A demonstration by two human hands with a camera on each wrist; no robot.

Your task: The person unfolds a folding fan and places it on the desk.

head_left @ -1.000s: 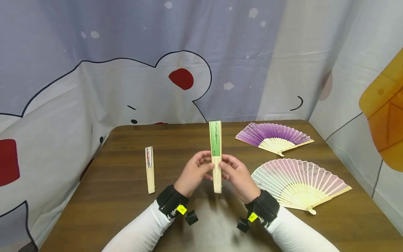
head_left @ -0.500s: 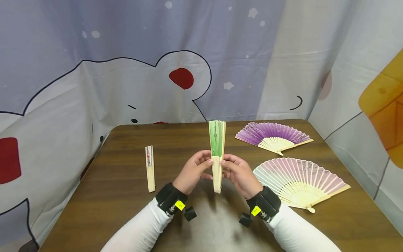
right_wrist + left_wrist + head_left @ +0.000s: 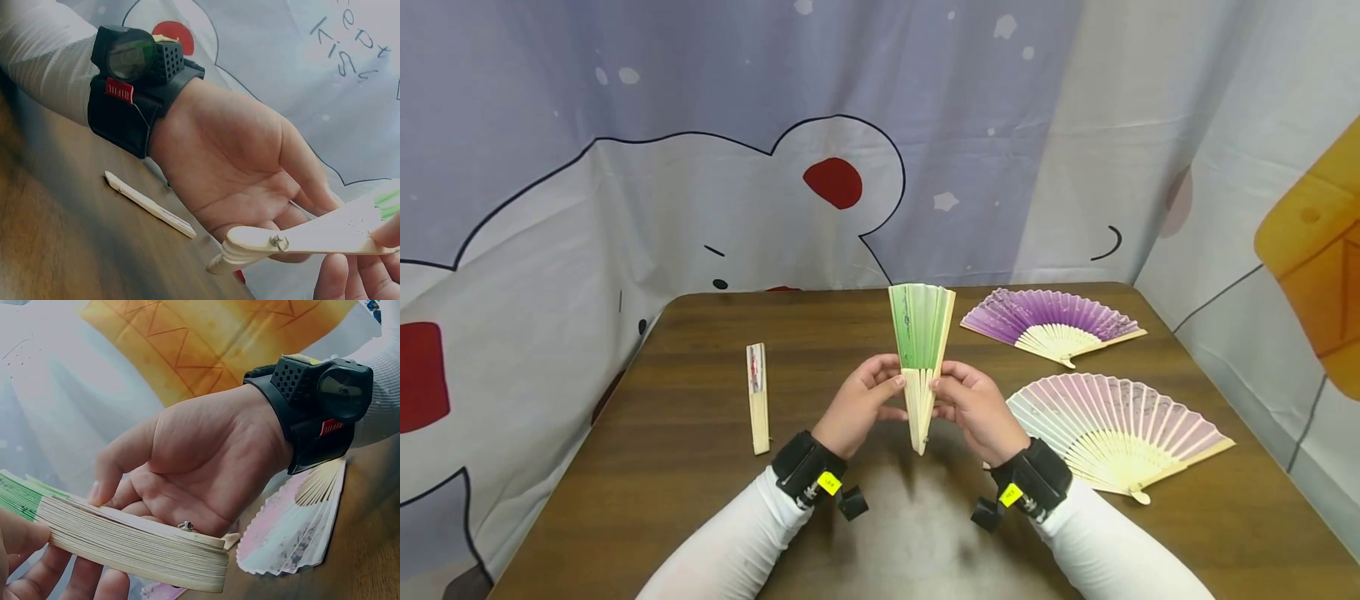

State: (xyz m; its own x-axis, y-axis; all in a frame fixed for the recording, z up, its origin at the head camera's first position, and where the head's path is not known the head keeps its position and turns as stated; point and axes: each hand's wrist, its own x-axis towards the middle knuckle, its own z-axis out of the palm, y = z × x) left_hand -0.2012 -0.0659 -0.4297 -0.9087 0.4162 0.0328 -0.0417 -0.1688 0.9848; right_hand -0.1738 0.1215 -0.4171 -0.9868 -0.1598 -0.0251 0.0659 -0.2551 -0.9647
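Observation:
A green folding fan (image 3: 921,327) with pale wooden ribs stands upright between both hands, spread a little into a narrow wedge. My left hand (image 3: 862,406) pinches its left outer rib between thumb and fingers. On the other side my right hand (image 3: 978,410) pinches the right outer rib the same way. In the left wrist view the stacked ribs of the fan (image 3: 137,544) show edge-on, with a small metal pivot near the end. The right wrist view shows the pivot end of the fan (image 3: 306,237), its ribs slightly parted.
On the brown table (image 3: 685,517), a folded fan (image 3: 758,400) with a red-and-grey print lies at the left. An open purple fan (image 3: 1052,325) lies at the back right, and an open pink-and-white fan (image 3: 1123,433) in front of it. A printed curtain (image 3: 737,208) hangs behind the table.
The green fan has gone from folded to partly spread. My right hand has drawn its rib slightly to the right, while my left hand stays nearly in place.

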